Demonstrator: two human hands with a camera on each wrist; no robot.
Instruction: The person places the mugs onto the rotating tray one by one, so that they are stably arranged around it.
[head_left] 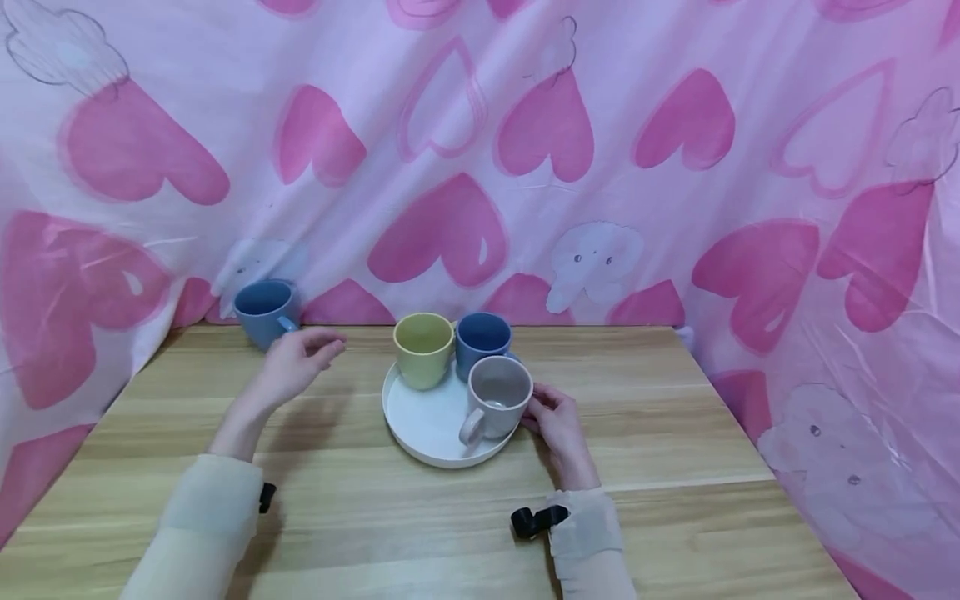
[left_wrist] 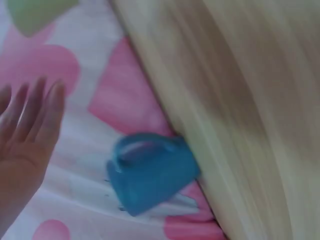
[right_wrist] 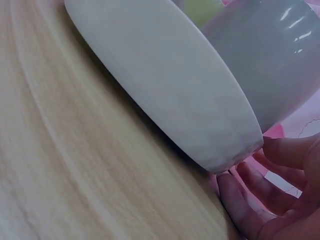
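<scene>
A round white tray (head_left: pixel 420 435) with a low rim carries a yellow-green mug (head_left: pixel 424 358), a dark blue mug (head_left: pixel 474 354) and a pale greyish-pink mug (head_left: pixel 501 412). My right hand (head_left: pixel 558 429) grips the tray's right edge, beside the pale mug; in the right wrist view the thumb meets the top of the rim and the fingers curl against its side and lower edge. Over the far left of the table, my left hand (head_left: pixel 296 365) is held with fingers extended, holding nothing. Just beyond it stands another blue mug (head_left: pixel 264 312), its handle turned towards the hand.
A wooden table (head_left: pixel 390 533) lies under everything. Behind its far edge and along its sides hangs a pink and white heart-patterned cloth (head_left: pixel 600 100). The left blue mug stands at the far left corner, close to the cloth.
</scene>
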